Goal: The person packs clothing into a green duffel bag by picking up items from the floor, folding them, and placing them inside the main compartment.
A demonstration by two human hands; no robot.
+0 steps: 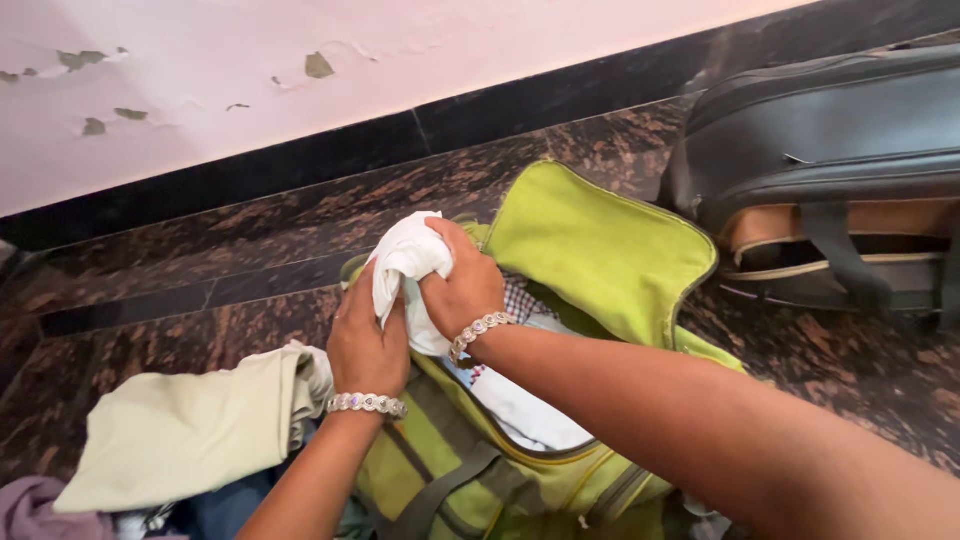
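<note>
Both my hands grip a bunched white cloth [408, 255] above the open mouth of a lime-green bag [600, 250]. My left hand [365, 345] holds its lower left side; my right hand [462, 285] clamps the top from the right. Each wrist wears a silver stone bracelet. The bag's flap is thrown back toward the wall. Inside it lie white fabric [520, 410] and a checked cloth [520, 298].
A pale green folded garment [190, 430] lies on a heap of clothes at lower left. A dark suitcase [830, 170] lies partly open at upper right. The floor is dark brown granite [300, 230], meeting a pink wall with peeling paint.
</note>
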